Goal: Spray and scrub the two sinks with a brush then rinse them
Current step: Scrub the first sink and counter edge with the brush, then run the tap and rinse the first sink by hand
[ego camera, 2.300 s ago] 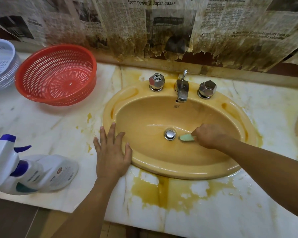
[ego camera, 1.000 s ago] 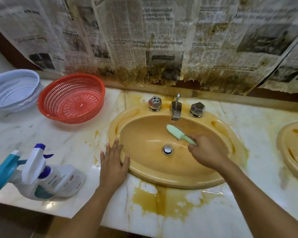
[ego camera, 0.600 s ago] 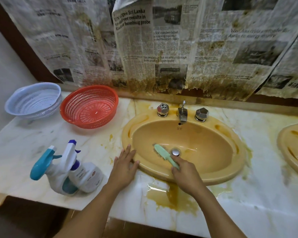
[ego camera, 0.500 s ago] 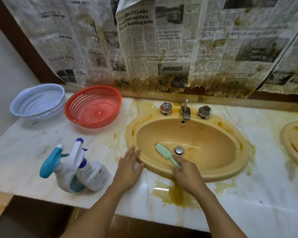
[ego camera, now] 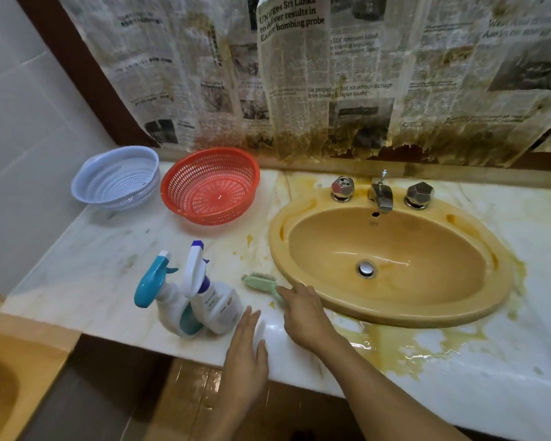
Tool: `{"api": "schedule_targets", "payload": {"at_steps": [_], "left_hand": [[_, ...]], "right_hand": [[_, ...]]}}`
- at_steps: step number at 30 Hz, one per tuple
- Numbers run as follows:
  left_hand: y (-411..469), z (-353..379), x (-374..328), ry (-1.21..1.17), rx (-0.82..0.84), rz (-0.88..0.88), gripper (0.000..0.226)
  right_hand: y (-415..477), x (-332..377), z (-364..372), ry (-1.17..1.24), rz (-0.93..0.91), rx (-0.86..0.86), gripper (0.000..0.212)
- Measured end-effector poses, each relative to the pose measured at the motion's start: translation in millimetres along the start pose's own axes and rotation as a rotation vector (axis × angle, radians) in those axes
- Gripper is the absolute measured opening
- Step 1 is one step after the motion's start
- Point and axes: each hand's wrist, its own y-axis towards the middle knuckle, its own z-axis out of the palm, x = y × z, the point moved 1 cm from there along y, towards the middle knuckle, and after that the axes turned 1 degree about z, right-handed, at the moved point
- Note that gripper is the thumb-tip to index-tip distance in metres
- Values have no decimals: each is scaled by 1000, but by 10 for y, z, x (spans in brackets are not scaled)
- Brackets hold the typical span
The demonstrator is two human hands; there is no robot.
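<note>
- A yellow sink (ego camera: 392, 262) sits in a stained marble counter (ego camera: 458, 377), seen from above. Its basin is wet and holds nothing.
- A green brush (ego camera: 261, 283) lies on the counter just left of the sink's near rim, bristles facing up and away.
- The right hand (ego camera: 303, 310) rests over the brush's handle end, fingers loosely curled. Whether it grips the handle or only touches it cannot be told.
- The left hand (ego camera: 247, 348) hovers open and flat, fingers together, at the near counter edge, holding nothing. It points toward the bottles, probably reaching for one.
- Two spray bottles (ego camera: 191, 297) stand touching each other, left of the brush and within easy reach: one with a teal trigger, one with a white and purple trigger.
- A red basket (ego camera: 209, 186) and a pale blue basket (ego camera: 116, 176) sit far left, clear of the work.
- Stained newspaper (ego camera: 331, 74) covers the wall behind the tap (ego camera: 380, 194).
- The second sink is out of view here.
</note>
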Motion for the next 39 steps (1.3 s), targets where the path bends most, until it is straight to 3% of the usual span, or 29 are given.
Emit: {"api": "schedule_targets", "payload": {"at_steps": [9,15,21,26,32,35,39], "left_hand": [[-33,15,-109,-13,-100,-97,60],[1,118,-247,23,-130,-101,56],[190,221,-551,55,-133,-31,42],[636,434,-786,216,-4,157,37],[1358,691,-1097,614,504,169,47],[1537,773,-1149,740,553,169,60],[1623,860,-1089,805,438,234,67]], "right_hand": [[144,-56,158,-168,-148,28,47],[33,-349,-136,29,-196,71,54],[-98,-890,-768,206,-119,-92,46],[-158,-1499,-1365,259,24,-244,41],[-36,-2035,-2059,165,186,-345,45],[180,-2182,-2340,159,232,-360,47],[582,-2336,-2599,98,296,-339,51]]}}
